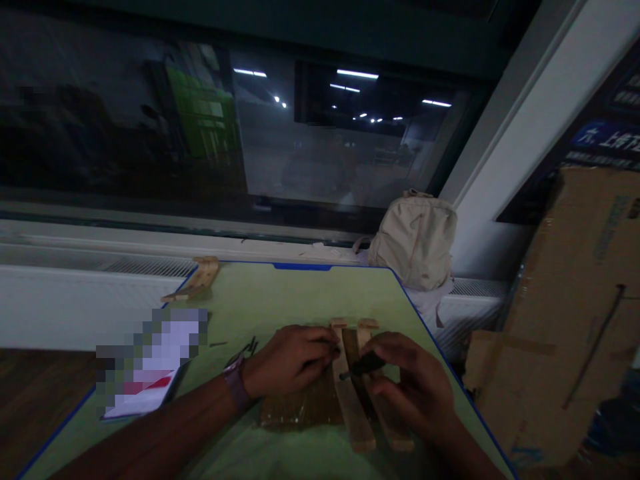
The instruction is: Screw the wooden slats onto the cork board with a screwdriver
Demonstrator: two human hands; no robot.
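Two narrow wooden pieces, a left one [356, 413] and a right one [395, 423], lie side by side on the table, each with a short block at its far end. Under them is a brown slab [300, 410] in shiny clear wrapping. My left hand [290, 360] is closed in a pinch at the left wooden piece; whatever its fingertips hold is too small to make out. My right hand [420, 380] grips a dark tool [367, 364], like a short screwdriver, above the wooden pieces. Its narrow end points left, over the left piece.
Several dark thin bits [250, 347] lie on the green table [300, 287] beside my left wrist. A tablet or booklet [165, 373], partly blurred, is at the left edge. Another wooden piece [200, 280] sits at the far left corner. Beyond are a beige backpack [420, 240] and cardboard [560, 320].
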